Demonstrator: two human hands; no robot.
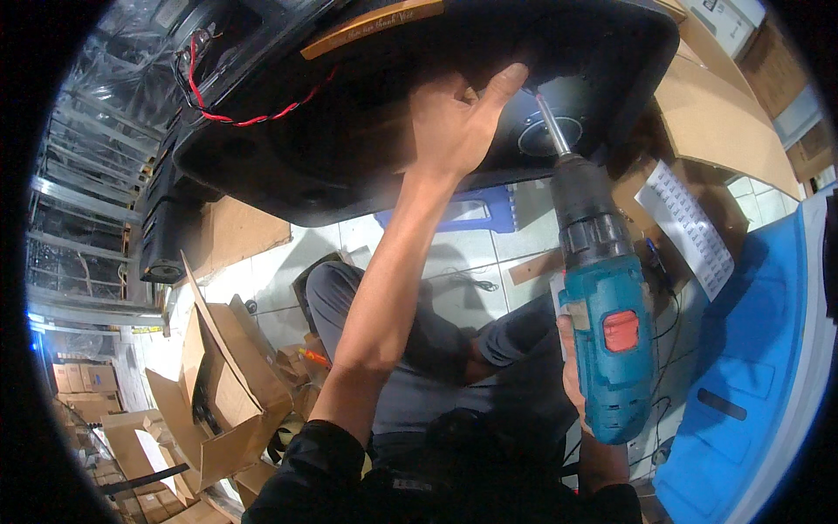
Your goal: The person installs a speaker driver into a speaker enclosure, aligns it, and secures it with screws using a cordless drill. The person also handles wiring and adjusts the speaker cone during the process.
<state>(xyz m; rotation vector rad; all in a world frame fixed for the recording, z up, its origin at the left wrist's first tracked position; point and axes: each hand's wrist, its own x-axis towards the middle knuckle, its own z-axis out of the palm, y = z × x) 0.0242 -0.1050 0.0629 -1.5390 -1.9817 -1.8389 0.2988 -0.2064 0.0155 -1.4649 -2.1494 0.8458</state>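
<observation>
Above our lap, our black speaker cabinet (367,166) tilted overhead, our left hand (454,122) spread flat against it, our right hand (572,371) clamped on the teal cordless drill (602,323), bit at the cabinet, red-black wires (236,113) upper left, cardboard boxes (218,384) on the floor.

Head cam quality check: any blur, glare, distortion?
Head view: heavy fisheye, black corners, shelving at left bends. The black casing is underexposed, little detail. Left hand and teal drill are fairly sharp; right hand mostly hidden behind the drill. Mild glare on the floor tiles.
</observation>
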